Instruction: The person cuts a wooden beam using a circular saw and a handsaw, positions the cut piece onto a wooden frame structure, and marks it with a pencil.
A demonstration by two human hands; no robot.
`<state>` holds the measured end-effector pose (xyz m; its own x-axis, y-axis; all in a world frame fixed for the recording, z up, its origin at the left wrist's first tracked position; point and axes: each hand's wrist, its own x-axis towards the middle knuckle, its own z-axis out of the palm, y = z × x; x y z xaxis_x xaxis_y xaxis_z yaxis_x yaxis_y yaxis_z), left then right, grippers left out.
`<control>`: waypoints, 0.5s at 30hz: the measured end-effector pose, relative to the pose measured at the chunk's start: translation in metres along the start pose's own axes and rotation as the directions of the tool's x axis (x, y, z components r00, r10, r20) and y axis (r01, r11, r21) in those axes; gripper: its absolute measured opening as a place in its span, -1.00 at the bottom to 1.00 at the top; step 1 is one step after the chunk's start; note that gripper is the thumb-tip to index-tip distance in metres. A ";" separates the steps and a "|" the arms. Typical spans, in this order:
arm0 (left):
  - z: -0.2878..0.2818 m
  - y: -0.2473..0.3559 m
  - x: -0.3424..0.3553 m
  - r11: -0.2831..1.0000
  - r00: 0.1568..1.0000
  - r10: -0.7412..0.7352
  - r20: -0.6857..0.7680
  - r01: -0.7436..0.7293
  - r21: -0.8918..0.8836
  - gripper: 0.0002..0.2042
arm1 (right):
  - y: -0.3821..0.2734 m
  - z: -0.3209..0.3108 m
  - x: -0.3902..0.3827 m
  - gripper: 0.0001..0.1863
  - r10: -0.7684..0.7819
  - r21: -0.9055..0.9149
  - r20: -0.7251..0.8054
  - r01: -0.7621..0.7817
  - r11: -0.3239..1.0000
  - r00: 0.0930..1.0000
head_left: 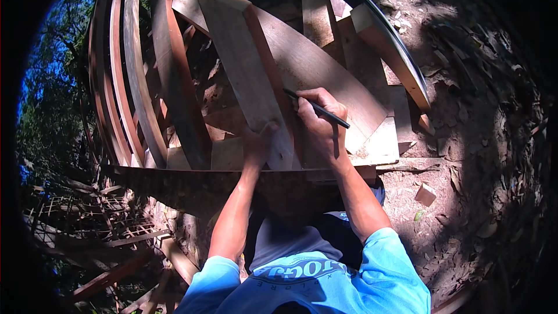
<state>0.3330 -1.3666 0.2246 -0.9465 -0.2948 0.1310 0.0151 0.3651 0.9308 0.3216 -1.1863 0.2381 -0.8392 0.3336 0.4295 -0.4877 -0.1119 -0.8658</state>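
Observation:
My right hand (323, 117) is closed round a slim black pen (330, 114), whose tip meets the right side of a thick wooden board (247, 64). That board slopes away from me across the frame, with its near end in front of my body. At its near left edge my left hand (259, 144) holds on, thumb on the top face and the other fingers mostly hidden in shade. Behind the pen lies a wide, smooth plank (314, 61), running diagonally beneath the board. A pale wood piece (378, 145) sits at its lower right end.
Several long wooden beams (139, 75) stand in a row at the left. A dark curved edge (401, 40) tops a timber at the right. Leaf-strewn ground (465, 157) holds a small wood block (425, 194). Scrap sticks (128, 232) lie at lower left.

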 end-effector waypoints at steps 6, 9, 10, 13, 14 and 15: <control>-0.001 -0.002 0.002 0.999 0.998 -0.023 0.054 0.026 -0.047 -0.51 | 0.000 0.001 0.001 -0.85 -0.002 0.003 0.001 0.002 1.000 1.000; -0.003 -0.005 0.001 0.998 0.997 0.045 0.056 -0.042 -0.050 -0.49 | -0.003 0.003 0.003 -0.85 0.016 0.035 -0.014 -0.015 0.999 1.000; -0.003 -0.005 0.001 0.999 0.998 0.024 0.062 -0.022 -0.041 -0.49 | -0.005 0.003 0.005 -0.84 0.044 0.057 -0.027 -0.042 0.997 0.999; -0.003 -0.007 0.001 1.000 0.998 -0.029 0.062 0.028 0.009 -0.47 | -0.009 0.002 0.010 -0.81 0.054 0.101 -0.012 -0.052 0.993 0.998; -0.003 -0.006 0.001 0.999 0.998 -0.030 0.049 0.029 0.037 -0.47 | -0.010 0.002 0.012 -0.81 0.072 0.098 -0.028 -0.069 0.993 0.997; -0.003 -0.006 0.002 0.998 0.999 -0.027 0.023 0.025 0.064 -0.47 | -0.011 0.001 0.015 -0.77 0.108 0.082 0.026 -0.110 0.991 0.994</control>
<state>0.3325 -1.3722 0.2204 -0.9537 -0.2843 0.0985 -0.0291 0.4130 0.9103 0.3147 -1.1812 0.2547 -0.8929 0.2952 0.3399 -0.4105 -0.2239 -0.8839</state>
